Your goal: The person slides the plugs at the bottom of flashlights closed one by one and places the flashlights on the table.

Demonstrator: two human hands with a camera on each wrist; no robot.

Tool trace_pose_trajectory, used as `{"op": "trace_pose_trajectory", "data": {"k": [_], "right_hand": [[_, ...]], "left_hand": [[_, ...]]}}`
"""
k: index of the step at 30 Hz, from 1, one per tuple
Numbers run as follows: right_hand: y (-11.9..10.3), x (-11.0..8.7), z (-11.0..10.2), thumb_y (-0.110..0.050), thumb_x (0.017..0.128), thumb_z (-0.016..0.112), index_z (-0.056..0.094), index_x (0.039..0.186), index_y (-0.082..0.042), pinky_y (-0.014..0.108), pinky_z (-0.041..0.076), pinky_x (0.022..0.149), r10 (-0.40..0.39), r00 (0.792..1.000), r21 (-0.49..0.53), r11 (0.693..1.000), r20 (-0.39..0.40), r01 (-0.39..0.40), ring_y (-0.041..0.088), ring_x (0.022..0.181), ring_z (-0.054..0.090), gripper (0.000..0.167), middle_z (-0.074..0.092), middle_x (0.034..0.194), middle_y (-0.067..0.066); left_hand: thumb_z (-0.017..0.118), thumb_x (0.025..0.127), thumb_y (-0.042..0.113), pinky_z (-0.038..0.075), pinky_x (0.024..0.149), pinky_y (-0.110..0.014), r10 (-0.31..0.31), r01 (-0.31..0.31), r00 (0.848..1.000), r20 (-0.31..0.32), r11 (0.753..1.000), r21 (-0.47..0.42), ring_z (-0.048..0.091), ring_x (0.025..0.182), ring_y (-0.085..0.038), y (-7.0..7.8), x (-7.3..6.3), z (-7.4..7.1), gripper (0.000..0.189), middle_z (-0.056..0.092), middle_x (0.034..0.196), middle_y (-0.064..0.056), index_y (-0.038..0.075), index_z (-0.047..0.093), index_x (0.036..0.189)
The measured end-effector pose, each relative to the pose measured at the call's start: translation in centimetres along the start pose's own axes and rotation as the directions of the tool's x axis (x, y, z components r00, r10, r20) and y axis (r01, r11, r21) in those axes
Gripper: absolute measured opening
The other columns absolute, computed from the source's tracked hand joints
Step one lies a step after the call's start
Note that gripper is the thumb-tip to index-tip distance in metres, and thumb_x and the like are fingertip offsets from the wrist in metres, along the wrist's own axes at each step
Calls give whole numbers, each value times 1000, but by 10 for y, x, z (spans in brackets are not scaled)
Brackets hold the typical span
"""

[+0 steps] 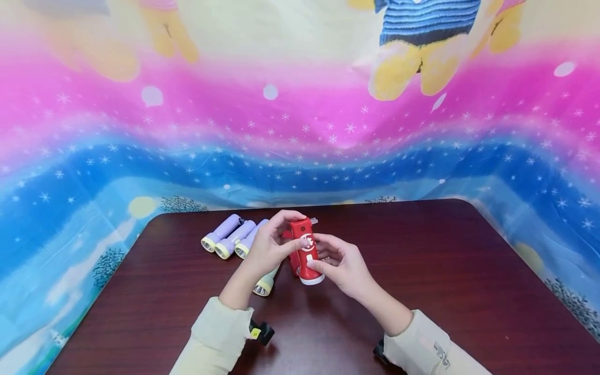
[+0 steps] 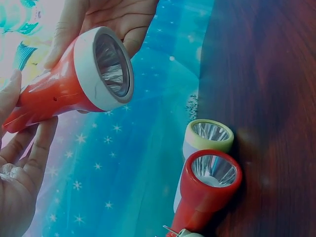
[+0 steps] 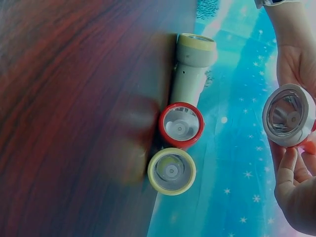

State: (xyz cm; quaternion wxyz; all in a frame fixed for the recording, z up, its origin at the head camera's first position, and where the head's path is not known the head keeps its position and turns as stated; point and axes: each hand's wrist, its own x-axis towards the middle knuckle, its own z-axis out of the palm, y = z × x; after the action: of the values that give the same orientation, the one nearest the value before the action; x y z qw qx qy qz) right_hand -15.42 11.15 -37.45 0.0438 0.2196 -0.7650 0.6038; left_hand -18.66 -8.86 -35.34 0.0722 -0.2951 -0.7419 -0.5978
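Both hands hold a red flashlight with a white rim (image 1: 311,273) above the table in the head view. My left hand (image 1: 269,245) grips its tail end, with the thumb across the white logo. With the right hand (image 1: 347,265) I hold the head end, thumb by the white switch. A small pale piece (image 1: 314,221) juts from the tail. In the left wrist view its lens (image 2: 112,64) looks unlit. Just behind it lies a second red flashlight (image 1: 294,260), red-rimmed in the right wrist view (image 3: 181,126). The left hand partly hides a pale green flashlight (image 1: 264,286).
Several purple flashlights with yellow rims (image 1: 224,232) lie side by side to the left on the dark red-brown table (image 1: 422,271). A patterned cloth backdrop (image 1: 300,130) hangs behind and around the table. Black straps or mounts (image 1: 262,333) sit at the sleeves.
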Motion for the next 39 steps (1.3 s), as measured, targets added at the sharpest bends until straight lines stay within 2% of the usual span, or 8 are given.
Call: {"op": "trace_pose_trajectory", "data": {"k": [7, 16, 25, 33, 39], "right_hand": [[0, 0, -1, -3, 82, 78, 60, 132, -1, 29, 59, 81, -8, 1000, -2, 1000, -3, 8, 22, 90, 70, 52, 71, 107, 22], [0, 1, -1, -2, 83, 77, 60, 133, -1, 24, 58, 81, 0, 1000, -2, 1000, 5, 1, 23, 91, 70, 53, 70, 108, 22], [1, 2, -2, -2, 83, 76, 59, 133, 0, 35, 60, 83, -8, 1000, -7, 1000, 7, 8, 23, 91, 70, 53, 71, 108, 22], [2, 2, -3, -4, 83, 77, 59, 134, -1, 24, 58, 81, -1, 1000, -18, 1000, 15, 2, 24, 92, 70, 53, 71, 109, 21], [2, 2, -5, -3, 84, 77, 58, 134, 0, 32, 60, 83, -2, 1000, -20, 1000, 16, 3, 25, 93, 70, 53, 70, 110, 22]], "left_hand": [[75, 86, 4, 59, 83, -32, -7, 7, 1000, -13, 1000, -10, 64, 105, -23, -1, 1, 2, 46, 65, 123, -10, 14, 56, 127], [75, 86, 4, 59, 84, -30, -32, 31, 999, -28, 999, -22, 64, 108, -23, 0, 0, 3, 45, 67, 125, -10, 13, 55, 125], [75, 86, 3, 59, 82, -31, -32, 31, 999, -39, 999, -34, 65, 107, -21, -1, 0, 4, 44, 68, 124, -11, 13, 53, 123], [76, 85, 4, 59, 82, -31, -45, 44, 998, -45, 999, -32, 64, 107, -24, -3, 1, 5, 44, 67, 121, -12, 12, 52, 122], [76, 85, 5, 59, 81, -30, -50, 49, 997, -51, 998, -28, 64, 108, -24, -5, 2, 6, 45, 65, 119, -11, 13, 51, 122]]}}
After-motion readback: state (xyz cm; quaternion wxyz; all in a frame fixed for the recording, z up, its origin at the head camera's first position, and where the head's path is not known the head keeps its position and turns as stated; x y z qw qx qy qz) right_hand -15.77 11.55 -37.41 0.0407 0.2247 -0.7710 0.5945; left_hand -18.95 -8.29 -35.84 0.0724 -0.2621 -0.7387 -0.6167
